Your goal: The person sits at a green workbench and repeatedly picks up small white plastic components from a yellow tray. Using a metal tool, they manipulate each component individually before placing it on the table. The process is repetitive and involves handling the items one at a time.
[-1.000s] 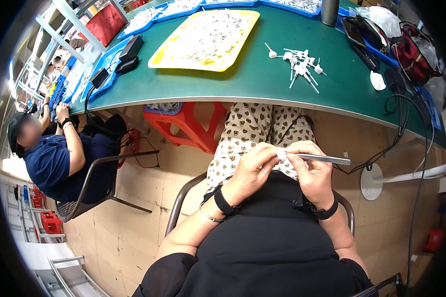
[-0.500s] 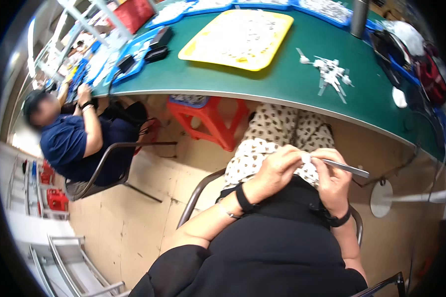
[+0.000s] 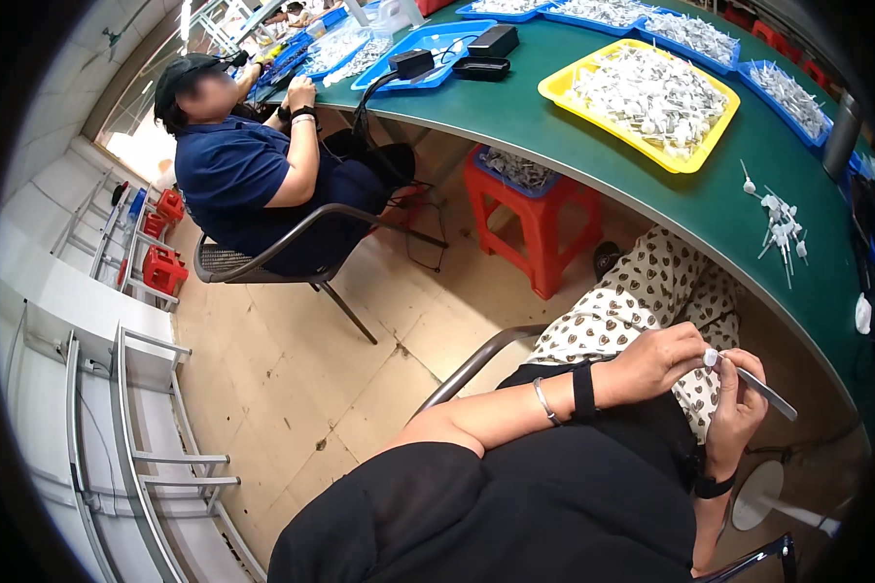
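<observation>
Left hand (image 3: 663, 361), one: I am seeing its fingers (image 3: 688, 332) bent and drawn together, pinching at a small white piece (image 3: 712, 358).

Right hand (image 3: 737, 408), one: its fingers are folding round a slim grey metal tool (image 3: 774, 394), with no gap that I am making out; the tool's free end is projecting to the lower right. Whether the tool is touching the piece, I cannot tell.

White piece: sitting between the two hands' fingertips, above patterned trousers (image 3: 608, 311), near the table edge.

Table (image 3: 515, 107), green: carrying a loose cluster of white stemmed parts (image 3: 780, 223) on its right.

Yellow tray (image 3: 685, 167), one: lying farther back, holding a heap of similar parts.

Blue trays (image 3: 685, 55), several: standing in a row behind the yellow one, also filled.

Red stool (image 3: 544, 255), one: standing partly under the table, bearing a filled tray.

Co-worker (image 3: 228, 170), in dark blue: sitting to my left at the same table.
</observation>
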`<state>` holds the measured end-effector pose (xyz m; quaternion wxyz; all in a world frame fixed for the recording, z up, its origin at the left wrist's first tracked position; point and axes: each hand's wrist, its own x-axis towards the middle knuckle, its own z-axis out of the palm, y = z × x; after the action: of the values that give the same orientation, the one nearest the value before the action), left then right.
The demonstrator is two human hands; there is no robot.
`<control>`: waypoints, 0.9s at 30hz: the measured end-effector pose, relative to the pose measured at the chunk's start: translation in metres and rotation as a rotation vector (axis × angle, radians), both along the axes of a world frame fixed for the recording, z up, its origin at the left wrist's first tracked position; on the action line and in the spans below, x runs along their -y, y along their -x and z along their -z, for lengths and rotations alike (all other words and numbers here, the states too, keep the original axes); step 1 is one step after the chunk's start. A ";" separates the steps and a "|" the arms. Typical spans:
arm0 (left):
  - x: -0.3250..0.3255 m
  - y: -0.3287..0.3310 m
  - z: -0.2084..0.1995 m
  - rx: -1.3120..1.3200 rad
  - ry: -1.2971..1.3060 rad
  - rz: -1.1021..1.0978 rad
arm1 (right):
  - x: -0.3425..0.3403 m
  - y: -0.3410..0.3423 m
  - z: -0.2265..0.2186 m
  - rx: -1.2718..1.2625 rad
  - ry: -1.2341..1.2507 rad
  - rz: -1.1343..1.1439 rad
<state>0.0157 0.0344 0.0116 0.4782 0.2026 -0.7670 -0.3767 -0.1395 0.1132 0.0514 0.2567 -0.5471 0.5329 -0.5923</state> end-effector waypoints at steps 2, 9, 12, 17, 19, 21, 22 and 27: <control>0.001 0.001 -0.002 0.007 -0.011 0.025 | 0.000 0.000 -0.001 0.021 0.002 0.004; 0.002 -0.003 -0.004 0.051 -0.027 0.025 | 0.002 -0.006 -0.008 0.122 0.006 0.015; 0.002 -0.005 -0.009 0.097 -0.001 0.013 | 0.003 -0.004 -0.010 0.131 -0.001 -0.003; 0.002 -0.005 -0.016 0.094 0.015 0.015 | 0.004 -0.004 -0.008 0.106 0.019 -0.005; 0.003 -0.006 -0.017 0.116 0.013 0.019 | 0.003 -0.003 -0.010 0.071 0.009 0.004; 0.002 -0.007 -0.017 0.134 0.006 0.024 | 0.003 -0.004 -0.011 0.054 0.027 0.008; 0.002 -0.007 -0.017 0.133 0.013 0.018 | 0.004 -0.004 -0.011 0.048 0.036 0.005; 0.004 -0.007 -0.016 0.148 0.068 0.000 | 0.002 0.000 -0.012 -0.032 0.004 -0.056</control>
<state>0.0225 0.0308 0.0281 0.4268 0.2133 -0.8127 -0.3344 -0.1398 0.1116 0.0630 0.2635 -0.5717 0.5204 -0.5770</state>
